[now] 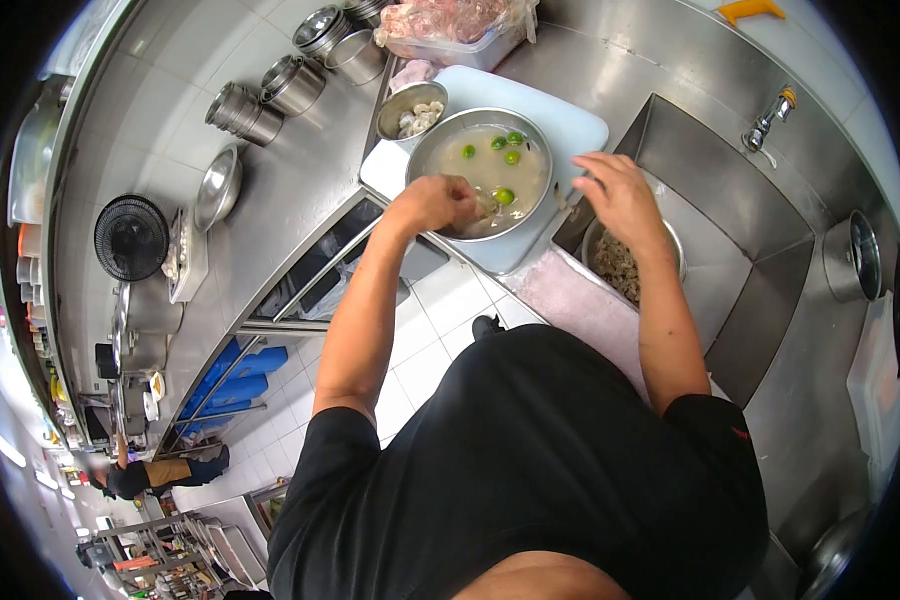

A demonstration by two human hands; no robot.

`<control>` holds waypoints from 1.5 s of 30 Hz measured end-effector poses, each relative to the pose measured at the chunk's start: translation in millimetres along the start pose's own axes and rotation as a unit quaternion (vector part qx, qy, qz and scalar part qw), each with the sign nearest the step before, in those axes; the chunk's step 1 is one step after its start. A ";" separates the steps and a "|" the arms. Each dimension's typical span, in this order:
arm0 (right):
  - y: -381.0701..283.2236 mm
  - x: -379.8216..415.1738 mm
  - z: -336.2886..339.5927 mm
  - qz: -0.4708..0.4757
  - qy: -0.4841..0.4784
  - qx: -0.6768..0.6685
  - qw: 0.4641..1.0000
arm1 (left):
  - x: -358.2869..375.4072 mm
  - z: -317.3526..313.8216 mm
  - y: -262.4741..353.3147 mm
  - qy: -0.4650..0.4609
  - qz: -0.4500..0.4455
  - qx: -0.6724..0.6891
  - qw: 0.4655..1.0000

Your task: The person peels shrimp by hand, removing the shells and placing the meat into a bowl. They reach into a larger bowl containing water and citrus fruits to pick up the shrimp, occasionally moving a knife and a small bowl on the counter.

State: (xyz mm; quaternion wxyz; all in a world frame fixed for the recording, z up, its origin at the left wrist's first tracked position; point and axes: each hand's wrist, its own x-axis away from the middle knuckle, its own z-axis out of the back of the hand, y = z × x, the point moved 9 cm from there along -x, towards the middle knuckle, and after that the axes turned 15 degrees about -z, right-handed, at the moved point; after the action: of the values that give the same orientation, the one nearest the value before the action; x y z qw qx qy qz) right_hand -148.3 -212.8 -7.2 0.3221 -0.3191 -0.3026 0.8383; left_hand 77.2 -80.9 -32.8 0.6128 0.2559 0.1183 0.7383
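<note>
A wide steel bowl of cloudy water with several green limes in it sits on a pale blue cutting board. Over its near rim my left hand is closed on a greyish, translucent piece that looks like a shrimp. My right hand, fingers apart, is above the sink's edge. A small greyish scrap shows just left of its fingertips, apart from them. Below that hand, a pot in the sink holds brownish-grey scraps. A smaller bowl holds pale peeled pieces like shrimp.
A plastic-lined tub of raw meat stands behind the board. Stacked steel containers line the left counter. A pink cloth covers the sink's front edge. Another person stands far left. A tap is at the right.
</note>
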 end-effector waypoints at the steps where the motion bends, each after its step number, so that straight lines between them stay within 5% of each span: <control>1: -17.1 -1.4 -7.4 0.031 -0.011 -0.011 0.999 | 0.7 7.2 2.4 0.024 0.000 0.010 1.000; 6: -74.9 -16.6 -46.1 0.141 -0.016 -0.050 0.989 | 1.4 30.7 7.5 0.127 -0.034 0.108 0.985; 13: -86.8 -37.4 -66.2 0.085 -0.052 -0.051 0.994 | 12.9 46.5 26.7 0.178 -0.024 0.205 0.962; 19: -70.7 -43.2 -66.7 -0.034 -0.133 -0.228 0.964 | 5.1 26.4 30.8 0.230 -0.076 0.494 0.835; 25: -67.6 -40.7 -63.4 0.002 -0.198 -0.258 0.946 | -6.9 12.0 43.6 0.115 -0.079 0.674 0.726; 28: -69.5 -31.8 -49.1 0.051 -0.178 -0.220 0.958 | -14.5 13.6 34.4 0.128 -0.083 0.664 0.732; 31: -50.6 -20.7 -19.3 0.044 -0.147 -0.159 0.975 | -19.2 26.7 5.2 0.229 -0.035 0.426 0.875; 33: 2.2 -11.9 -7.5 -0.098 -0.132 -0.218 0.962 | -13.3 30.6 2.8 0.256 -0.058 0.141 0.955; 35: 51.1 2.1 7.4 -0.228 -0.100 -0.203 0.947 | -16.3 19.1 -0.7 0.240 -0.085 -0.086 0.963; 37: 82.4 14.6 14.7 -0.253 -0.104 -0.037 0.961 | -25.9 -5.1 -3.4 0.191 -0.120 -0.235 0.945; 38: 98.4 20.9 17.7 -0.262 -0.105 0.048 0.958 | -34.2 -23.8 -10.7 0.096 -0.108 -0.298 0.944; 41: 120.9 28.6 7.3 -0.101 -0.017 0.211 0.972 | -26.0 -24.6 7.7 0.098 -0.109 -0.197 0.969; 45: 21.0 5.9 12.9 -0.011 0.032 0.067 0.997 | -9.0 -0.7 14.4 0.204 -0.046 0.075 0.975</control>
State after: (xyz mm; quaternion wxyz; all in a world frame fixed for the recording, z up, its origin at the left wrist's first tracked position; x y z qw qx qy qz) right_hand -168.4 -225.2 -16.3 0.3615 -0.3201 -0.2385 0.8426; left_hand 65.7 -92.7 -28.4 0.5881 0.1395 0.3078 0.7348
